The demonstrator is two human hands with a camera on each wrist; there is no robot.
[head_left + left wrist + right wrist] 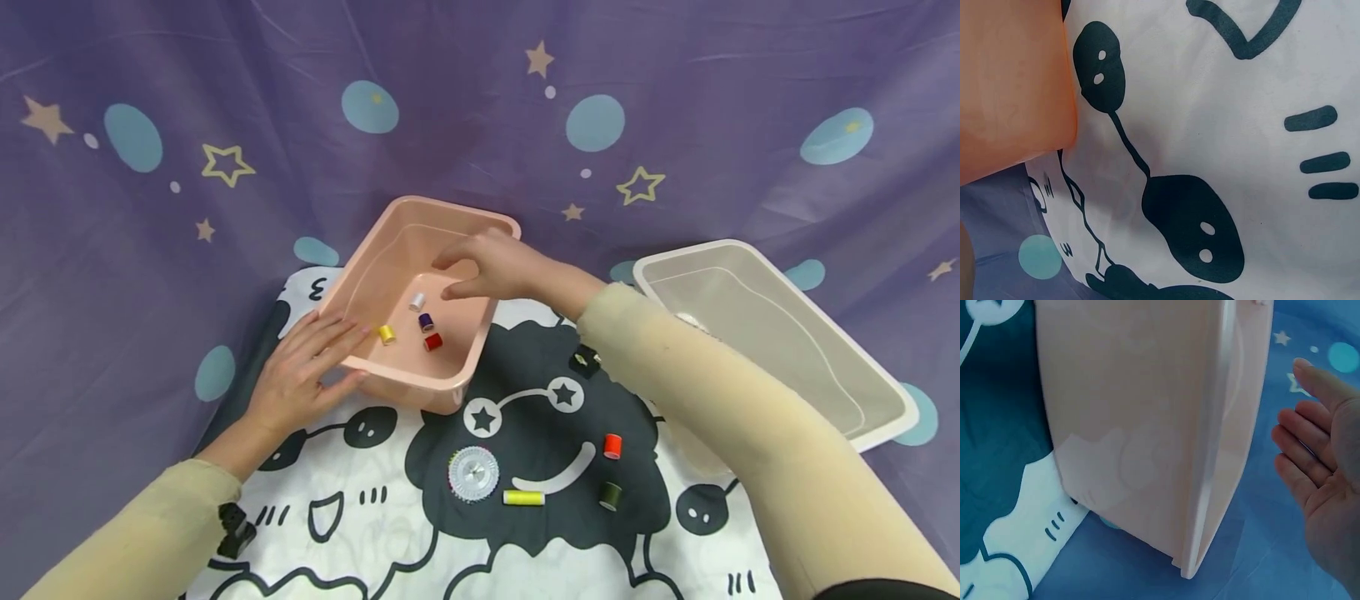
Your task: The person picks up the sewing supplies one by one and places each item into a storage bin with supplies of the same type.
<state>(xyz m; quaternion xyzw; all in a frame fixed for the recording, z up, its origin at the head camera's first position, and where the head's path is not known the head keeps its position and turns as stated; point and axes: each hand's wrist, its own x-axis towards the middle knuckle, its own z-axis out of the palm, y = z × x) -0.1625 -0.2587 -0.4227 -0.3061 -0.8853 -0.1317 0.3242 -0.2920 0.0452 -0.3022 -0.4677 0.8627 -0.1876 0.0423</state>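
Note:
A pink plastic bin [408,380] stands tilted at the back of the cloth. Inside it lie small thread spools: a white spool [417,302], a dark purple spool [426,322], a red spool [432,342] and a yellow spool [386,334]. My left hand [303,371] rests with extended fingers on the bin's left and front rim. Over the bin's right side hovers my right hand [498,265], fingers and thumb spread and nothing between them. The right wrist view has that right hand [1329,456] above the bin's rim [1207,456], its palm bare.
A grey-white bin [888,404] stands on the right, partly behind my right sleeve. On the printed cloth lie a pin wheel [473,473], a bright yellow spool [523,497], an orange-red spool [612,447], a dark green spool [610,497] and a small black item [585,360]. A purple curtain [480,158] hangs behind.

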